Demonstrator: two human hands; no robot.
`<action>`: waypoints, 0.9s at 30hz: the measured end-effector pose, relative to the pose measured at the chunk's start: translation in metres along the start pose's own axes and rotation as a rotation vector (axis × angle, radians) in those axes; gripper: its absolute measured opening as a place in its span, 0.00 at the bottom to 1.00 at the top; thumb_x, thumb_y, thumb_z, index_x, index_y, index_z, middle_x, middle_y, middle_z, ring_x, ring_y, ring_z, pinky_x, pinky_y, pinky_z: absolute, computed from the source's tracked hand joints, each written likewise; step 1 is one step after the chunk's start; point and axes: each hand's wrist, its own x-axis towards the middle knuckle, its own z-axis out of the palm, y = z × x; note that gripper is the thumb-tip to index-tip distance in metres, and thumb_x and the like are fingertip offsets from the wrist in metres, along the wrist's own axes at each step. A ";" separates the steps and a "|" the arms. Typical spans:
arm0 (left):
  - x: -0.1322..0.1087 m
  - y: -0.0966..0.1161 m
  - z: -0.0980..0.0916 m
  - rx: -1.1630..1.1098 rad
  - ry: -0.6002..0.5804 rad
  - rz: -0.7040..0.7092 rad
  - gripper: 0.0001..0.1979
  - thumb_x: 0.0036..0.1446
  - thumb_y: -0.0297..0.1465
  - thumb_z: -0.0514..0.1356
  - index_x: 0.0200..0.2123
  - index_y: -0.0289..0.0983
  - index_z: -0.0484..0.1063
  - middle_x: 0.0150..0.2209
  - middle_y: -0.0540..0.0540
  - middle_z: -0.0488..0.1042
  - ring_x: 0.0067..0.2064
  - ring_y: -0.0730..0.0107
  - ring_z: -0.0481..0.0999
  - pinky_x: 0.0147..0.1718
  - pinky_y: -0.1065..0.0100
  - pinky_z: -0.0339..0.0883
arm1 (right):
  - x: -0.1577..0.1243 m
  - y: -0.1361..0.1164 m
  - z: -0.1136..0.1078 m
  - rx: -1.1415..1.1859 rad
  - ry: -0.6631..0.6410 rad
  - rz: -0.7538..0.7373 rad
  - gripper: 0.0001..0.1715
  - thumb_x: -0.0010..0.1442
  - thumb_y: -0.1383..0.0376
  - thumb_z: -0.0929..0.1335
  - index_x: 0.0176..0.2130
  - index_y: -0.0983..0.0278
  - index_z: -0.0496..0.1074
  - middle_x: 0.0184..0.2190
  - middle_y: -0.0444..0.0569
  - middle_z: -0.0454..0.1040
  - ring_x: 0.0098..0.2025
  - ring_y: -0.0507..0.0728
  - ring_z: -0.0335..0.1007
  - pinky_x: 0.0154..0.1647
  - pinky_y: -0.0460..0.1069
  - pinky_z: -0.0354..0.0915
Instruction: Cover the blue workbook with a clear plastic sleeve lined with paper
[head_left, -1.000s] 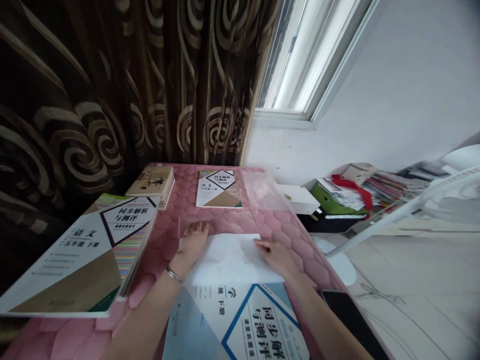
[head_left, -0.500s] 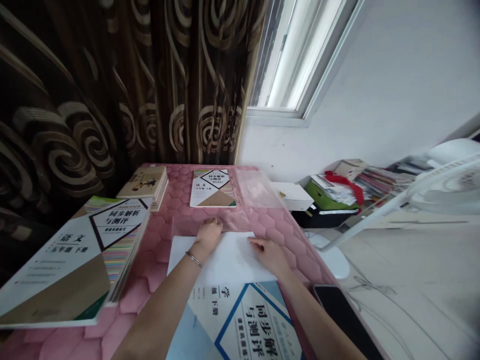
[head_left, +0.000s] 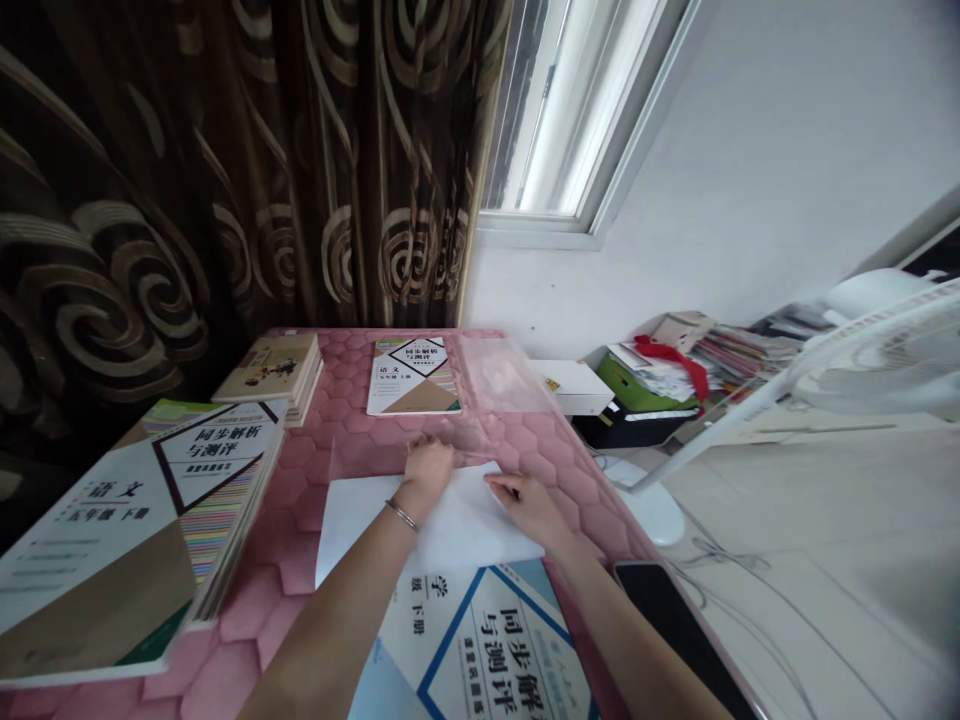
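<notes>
My left hand (head_left: 427,466) lies flat, fingers out, on the far edge of a white sheet (head_left: 360,520) where a clear plastic cover (head_left: 375,452) sticks out beyond it. A thin bracelet circles that wrist. My right hand (head_left: 529,505) rests on the same sheet's right part, index finger stretched toward the left. The sheet lies folded over the top of a blue workbook (head_left: 480,650) in front of me on the pink quilted table (head_left: 300,480).
A pile of workbooks (head_left: 127,530) fills the left side, a smaller book stack (head_left: 274,365) and one workbook (head_left: 414,375) lie at the back, with another clear cover (head_left: 502,375). A black phone (head_left: 675,625) sits at the right edge. A white fan (head_left: 862,370) stands on the floor.
My left hand has slid rightward along the sheet's far edge, from its left corner toward the middle. My right hand has stayed on the sheet. The view has drifted slightly.
</notes>
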 end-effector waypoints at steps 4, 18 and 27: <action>-0.002 0.001 -0.003 0.071 0.035 -0.023 0.16 0.63 0.26 0.50 0.44 0.31 0.76 0.45 0.29 0.74 0.49 0.49 0.73 0.44 0.53 0.65 | 0.005 0.000 0.001 0.003 -0.020 0.010 0.18 0.58 0.62 0.63 0.42 0.59 0.80 0.43 0.47 0.80 0.45 0.59 0.75 0.50 0.54 0.67; -0.007 -0.001 -0.009 0.125 0.096 0.085 0.17 0.66 0.30 0.48 0.53 0.36 0.70 0.51 0.34 0.72 0.53 0.56 0.72 0.50 0.56 0.65 | 0.015 0.011 0.004 0.045 0.226 0.039 0.19 0.53 0.56 0.64 0.40 0.64 0.74 0.31 0.50 0.78 0.34 0.59 0.73 0.35 0.52 0.67; -0.024 -0.009 -0.016 0.027 0.249 0.052 0.17 0.65 0.29 0.49 0.54 0.41 0.69 0.58 0.42 0.69 0.61 0.55 0.64 0.62 0.45 0.48 | 0.017 0.001 -0.010 -0.081 0.164 0.059 0.17 0.52 0.53 0.63 0.19 0.59 0.63 0.16 0.43 0.65 0.24 0.56 0.64 0.25 0.49 0.57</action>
